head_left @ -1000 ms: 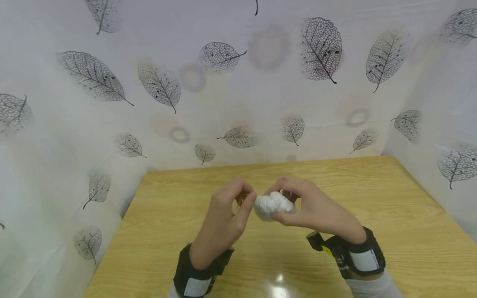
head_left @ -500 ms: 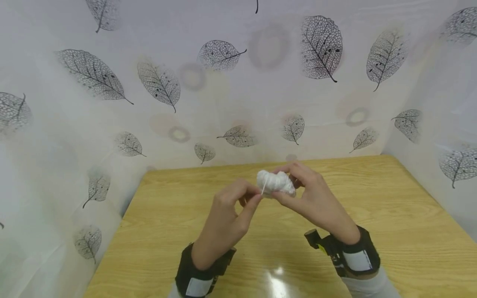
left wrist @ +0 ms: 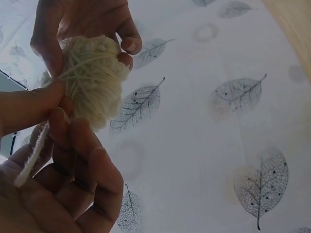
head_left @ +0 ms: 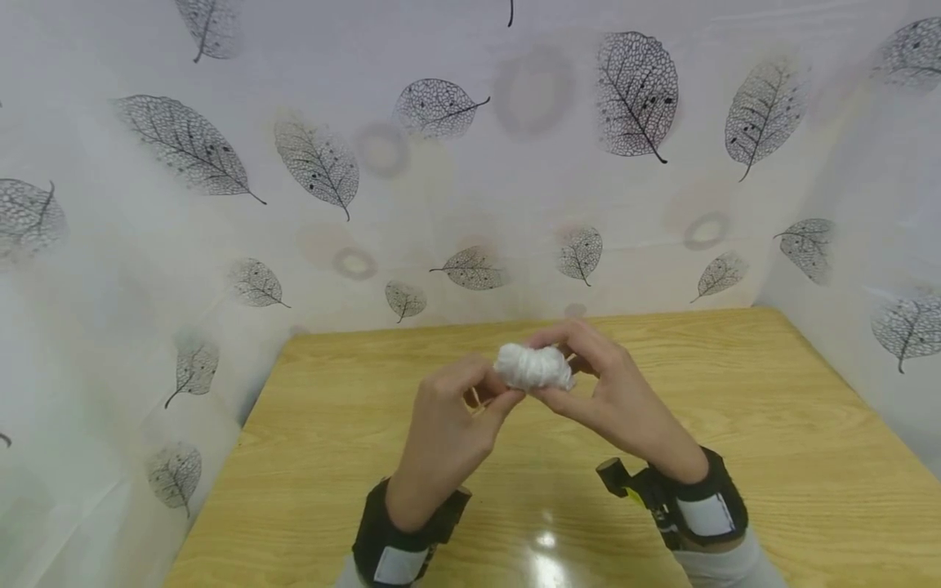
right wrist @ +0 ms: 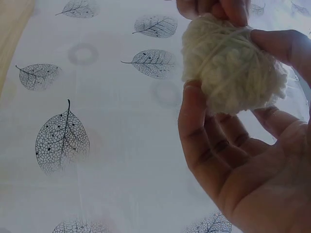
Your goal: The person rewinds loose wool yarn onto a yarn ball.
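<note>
A small ball of white yarn (head_left: 535, 367) is held up above the table between both hands. My right hand (head_left: 610, 384) grips it from the right, thumb below and fingers behind, as the right wrist view also shows. Strands cross over the face of the yarn ball (right wrist: 233, 68). With thumb and fingertips, my left hand (head_left: 456, 425) pinches the yarn strand right at the ball's left underside. In the left wrist view a loose yarn end (left wrist: 33, 155) trails down from those fingertips across the palm.
A light wood-grain table (head_left: 331, 457) lies beneath the hands. Behind it and at both sides hangs a pale sheet (head_left: 456, 188) printed with dark leaf skeletons. Black wrist straps with cameras sit on both wrists.
The yarn ball rose and turned in the right hand, then shifted slightly left. The left hand carried the strand across the front and now pinches at the ball's underside.
</note>
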Motion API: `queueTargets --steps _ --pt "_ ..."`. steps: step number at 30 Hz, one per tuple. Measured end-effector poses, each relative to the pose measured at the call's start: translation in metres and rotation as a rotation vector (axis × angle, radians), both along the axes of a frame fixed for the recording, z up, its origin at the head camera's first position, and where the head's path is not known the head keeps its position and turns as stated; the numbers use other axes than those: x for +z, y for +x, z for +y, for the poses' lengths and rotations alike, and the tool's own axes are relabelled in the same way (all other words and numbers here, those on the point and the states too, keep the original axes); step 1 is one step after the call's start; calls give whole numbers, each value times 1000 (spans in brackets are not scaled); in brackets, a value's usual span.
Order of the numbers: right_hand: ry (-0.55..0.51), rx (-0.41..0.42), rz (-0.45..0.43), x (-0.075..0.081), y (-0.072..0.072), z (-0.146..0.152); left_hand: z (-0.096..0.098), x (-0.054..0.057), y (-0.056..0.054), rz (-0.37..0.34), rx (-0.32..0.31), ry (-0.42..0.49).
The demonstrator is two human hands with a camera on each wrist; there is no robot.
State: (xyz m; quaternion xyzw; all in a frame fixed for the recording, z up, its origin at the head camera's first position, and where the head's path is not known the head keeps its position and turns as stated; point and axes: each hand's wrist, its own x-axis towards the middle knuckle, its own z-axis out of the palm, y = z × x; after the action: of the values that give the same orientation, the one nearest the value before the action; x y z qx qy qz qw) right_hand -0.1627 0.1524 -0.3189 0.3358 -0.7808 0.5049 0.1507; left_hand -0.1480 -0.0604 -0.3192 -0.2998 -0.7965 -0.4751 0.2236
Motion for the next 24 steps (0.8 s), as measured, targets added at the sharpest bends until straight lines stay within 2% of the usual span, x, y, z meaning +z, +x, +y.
queueTargets --steps 7,11,16,19,24 --pt "-50 48 -24 0 0 -1 -6 1 -2 -62 2 16" --pt "-108 38 -99 0 0 0 -9 3 -3 -81 -31 38" --pt "-214 39 -194 2 3 2 -8 4 -3 -90 -74 15" --pt "-273 72 -214 4 5 2 -7 3 -3 -104 -93 8" --pt "-324 160 -209 5 5 4 -5 3 -3 -172 -128 12"
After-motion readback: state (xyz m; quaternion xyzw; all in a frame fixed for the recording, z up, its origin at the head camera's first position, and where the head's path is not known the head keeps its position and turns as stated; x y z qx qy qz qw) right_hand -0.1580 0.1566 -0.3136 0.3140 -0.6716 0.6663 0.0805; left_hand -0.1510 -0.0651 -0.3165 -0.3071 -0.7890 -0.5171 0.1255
